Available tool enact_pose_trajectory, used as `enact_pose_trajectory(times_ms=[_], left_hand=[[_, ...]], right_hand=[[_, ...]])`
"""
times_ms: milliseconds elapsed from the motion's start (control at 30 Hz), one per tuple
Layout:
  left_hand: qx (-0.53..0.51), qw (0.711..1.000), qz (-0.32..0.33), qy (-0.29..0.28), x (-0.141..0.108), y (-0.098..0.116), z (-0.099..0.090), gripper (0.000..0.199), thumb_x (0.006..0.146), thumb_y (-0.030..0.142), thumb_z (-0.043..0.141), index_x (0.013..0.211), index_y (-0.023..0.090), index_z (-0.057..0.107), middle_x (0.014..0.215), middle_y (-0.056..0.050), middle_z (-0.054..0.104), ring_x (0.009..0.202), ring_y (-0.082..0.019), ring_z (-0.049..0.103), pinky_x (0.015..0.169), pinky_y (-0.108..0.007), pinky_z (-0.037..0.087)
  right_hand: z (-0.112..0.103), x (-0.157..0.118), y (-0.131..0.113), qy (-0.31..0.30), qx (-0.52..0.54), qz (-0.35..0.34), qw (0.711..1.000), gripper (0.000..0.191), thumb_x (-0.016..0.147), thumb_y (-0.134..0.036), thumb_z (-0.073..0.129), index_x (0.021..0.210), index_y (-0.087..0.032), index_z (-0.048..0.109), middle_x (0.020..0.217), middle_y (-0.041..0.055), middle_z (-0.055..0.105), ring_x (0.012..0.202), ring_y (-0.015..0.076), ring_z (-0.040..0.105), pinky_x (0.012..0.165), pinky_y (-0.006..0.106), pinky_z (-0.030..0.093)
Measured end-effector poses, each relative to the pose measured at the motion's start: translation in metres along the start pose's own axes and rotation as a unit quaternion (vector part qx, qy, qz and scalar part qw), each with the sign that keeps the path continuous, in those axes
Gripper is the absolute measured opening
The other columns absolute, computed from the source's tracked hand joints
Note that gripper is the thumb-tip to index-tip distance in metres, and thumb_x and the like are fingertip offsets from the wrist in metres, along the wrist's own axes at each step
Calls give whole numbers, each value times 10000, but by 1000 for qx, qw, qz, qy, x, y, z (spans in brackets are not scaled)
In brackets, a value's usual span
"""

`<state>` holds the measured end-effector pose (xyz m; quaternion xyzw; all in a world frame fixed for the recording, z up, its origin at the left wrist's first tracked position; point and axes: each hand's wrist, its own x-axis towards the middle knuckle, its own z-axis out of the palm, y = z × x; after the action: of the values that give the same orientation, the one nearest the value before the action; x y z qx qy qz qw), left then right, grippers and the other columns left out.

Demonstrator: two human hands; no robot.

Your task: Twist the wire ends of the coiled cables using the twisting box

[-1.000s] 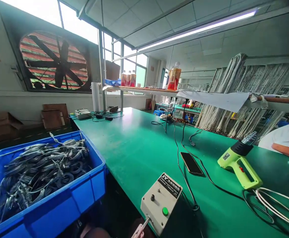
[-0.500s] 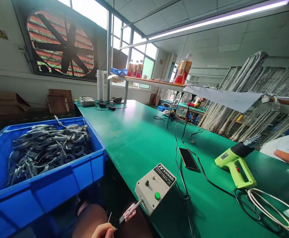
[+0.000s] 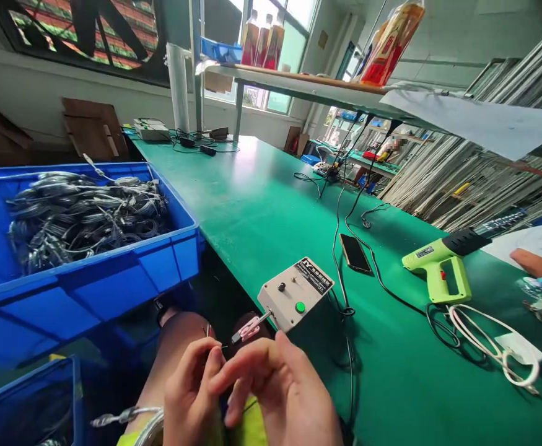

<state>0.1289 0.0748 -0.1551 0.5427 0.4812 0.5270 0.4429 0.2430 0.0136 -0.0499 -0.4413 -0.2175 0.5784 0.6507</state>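
Note:
My left hand [image 3: 189, 387] is closed in a pinch over my lap, with thin wire ends [image 3: 208, 330] sticking out above its fingertips. Close against it is my right hand [image 3: 293, 390], its thumb raised apart and its index finger reaching to the left fingertips; I see nothing held in it. Just beyond the fingers, a pink clip [image 3: 249, 328] sits on the shaft of a grey control box [image 3: 293, 297] with a green button. Beside my left wrist hangs a coil of clear-jacketed cable [image 3: 152, 428], its plug end [image 3: 113, 419] pointing left.
A blue crate [image 3: 159, 257] full of coiled cables [image 3: 89, 214] stands at left, another blue bin [image 3: 24, 396] below it. On the green table [image 3: 233, 204] lie a phone [image 3: 355, 253], a green heat gun [image 3: 438, 266] and loose cords. A person's arm [image 3: 533, 263] shows at far right.
My right hand has come into view beside the left. The camera has tilted down, so the lap, the lower bin and the cable coil now show. The left hand still pinches the wire.

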Motion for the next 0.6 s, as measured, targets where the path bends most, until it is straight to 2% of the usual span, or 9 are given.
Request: enact_pose_trajectory(times_ms=[67, 133, 167, 233, 333, 433, 500, 600], left_hand=[[1, 1000, 5, -20, 0, 1, -6, 363, 1075, 590, 751, 1048, 230, 791, 852, -35, 784, 715, -209, 737, 621, -262, 617], [-2, 999, 24, -24, 0, 1, -9, 274, 1103, 494, 741, 1072, 225, 779, 856, -22, 784, 735, -192, 754, 646, -232, 625], [-3, 999, 35, -24, 0, 2, -9, 244, 1119, 458, 724, 1080, 222, 774, 854, -18, 782, 735, -185, 759, 643, -221, 623], [-4, 998, 49, -30, -2, 3, -7, 193, 1141, 392, 696, 1090, 221, 770, 842, -9, 774, 720, -171, 764, 626, -201, 614], [-5, 997, 64, -50, -4, 7, -3, 114, 1150, 294, 685, 1104, 228, 766, 835, 11, 769, 677, -142, 758, 609, -172, 605], [4, 994, 96, -49, -5, 10, -1, 84, 1136, 209, 691, 1131, 250, 764, 844, 31, 765, 649, -112, 739, 604, -142, 586], [16, 992, 117, -38, -6, 12, -1, 117, 1119, 167, 697, 1152, 262, 757, 862, 38, 768, 635, -98, 719, 602, -131, 572], [25, 989, 136, -42, -7, 14, -3, 177, 1099, 119, 686, 1190, 264, 733, 901, 35, 784, 633, -94, 715, 609, -131, 575]], right_hand=[[-26, 7, 33, 33, -8, 55, 998, 713, 1015, -792, 698, 726, -159, 856, 655, 113, 788, 541, 162, 635, 553, 246, 462], [-49, 11, 63, 64, -2, 78, 995, 709, 902, -839, 802, 757, -147, 859, 582, 89, 728, 492, 148, 589, 461, 219, 313], [-57, 13, 74, 89, 0, 66, 994, 686, 883, -827, 834, 833, -145, 878, 599, 78, 730, 495, 139, 569, 458, 212, 295], [-63, 17, 86, 120, 16, 42, 992, 600, 877, -752, 898, 1028, -171, 904, 684, 55, 759, 551, 137, 578, 501, 210, 390], [-59, 27, 81, 107, 81, 42, 990, 521, 879, -587, 977, 1276, -261, 889, 906, 47, 814, 760, 178, 689, 708, 267, 587], [-53, 37, 67, 68, 164, 61, 982, 574, 909, -472, 978, 1436, -290, 839, 1036, 48, 805, 852, 176, 700, 786, 279, 612], [-52, 41, 63, 40, 202, 60, 977, 553, 939, -449, 956, 1449, -277, 830, 893, 15, 754, 752, 143, 645, 749, 254, 587], [-51, 42, 63, 30, 219, 59, 973, 493, 999, -561, 889, 1391, -264, 848, 628, -45, 594, 613, 130, 542, 678, 242, 540]])
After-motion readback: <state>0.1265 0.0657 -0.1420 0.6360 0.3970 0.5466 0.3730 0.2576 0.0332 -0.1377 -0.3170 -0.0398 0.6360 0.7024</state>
